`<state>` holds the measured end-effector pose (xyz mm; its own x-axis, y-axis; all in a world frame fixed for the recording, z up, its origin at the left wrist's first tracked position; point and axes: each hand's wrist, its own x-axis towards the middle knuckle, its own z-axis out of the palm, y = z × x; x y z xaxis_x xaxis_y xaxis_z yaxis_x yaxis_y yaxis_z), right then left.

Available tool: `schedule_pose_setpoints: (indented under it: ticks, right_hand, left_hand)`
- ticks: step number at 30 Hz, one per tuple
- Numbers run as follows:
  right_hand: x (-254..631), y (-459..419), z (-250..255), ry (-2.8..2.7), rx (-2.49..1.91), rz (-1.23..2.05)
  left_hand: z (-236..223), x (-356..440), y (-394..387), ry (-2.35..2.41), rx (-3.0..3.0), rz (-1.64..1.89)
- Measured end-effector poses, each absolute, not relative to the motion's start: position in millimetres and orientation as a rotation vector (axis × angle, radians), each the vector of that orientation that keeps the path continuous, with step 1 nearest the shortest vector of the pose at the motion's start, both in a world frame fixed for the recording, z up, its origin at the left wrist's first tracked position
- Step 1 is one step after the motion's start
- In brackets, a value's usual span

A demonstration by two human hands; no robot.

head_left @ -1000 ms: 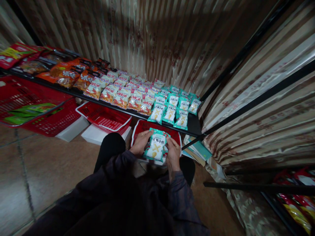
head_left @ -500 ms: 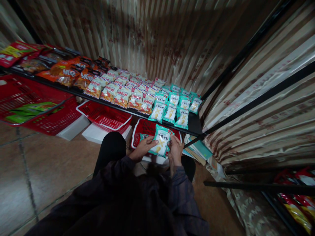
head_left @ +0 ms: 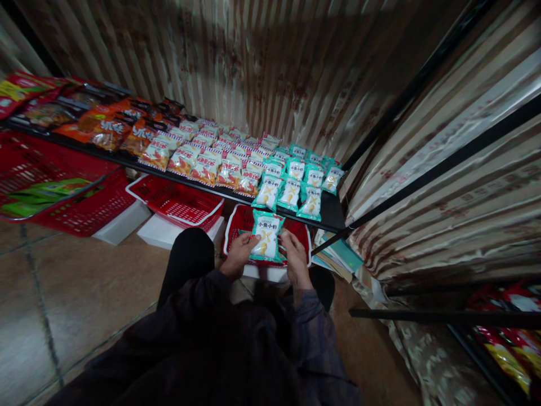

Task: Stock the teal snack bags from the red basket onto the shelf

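A teal-and-white snack bag is held upright, its printed front facing me, above a red basket with a white rim. My left hand is closed on the bag's left edge, thumb on the front. My right hand is closed at the bag's right edge, with its fingertips partly hidden. Just beyond, matching teal snack bags stand in rows at the right end of a black shelf. Part of another teal packet shows in the basket behind my left hand.
White-and-orange snack bags and orange bags fill the shelf leftward. Below are another red basket, a larger red basket holding green packets, and white boxes. A black rack post slants along the right beside striped curtain.
The snack bag has moved slightly left and up, and now stands straighter between both hands. The view has shifted a little, so the shelf appears farther left.
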<state>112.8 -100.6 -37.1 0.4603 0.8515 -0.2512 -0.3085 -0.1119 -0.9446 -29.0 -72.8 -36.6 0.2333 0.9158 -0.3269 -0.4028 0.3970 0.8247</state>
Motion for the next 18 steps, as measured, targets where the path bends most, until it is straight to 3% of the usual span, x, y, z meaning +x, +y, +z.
schedule_pose_setpoints:
  ticks: [9,18]
  right_hand:
    - [96,-124,-44,-0.601,-1.278,1.24]
    - [90,-121,-51,-0.546,-1.297,1.128]
  left_hand:
    - [-35,-27,-63,1.003,0.686,1.116]
    - [-38,-22,-61,1.054,0.662,1.093]
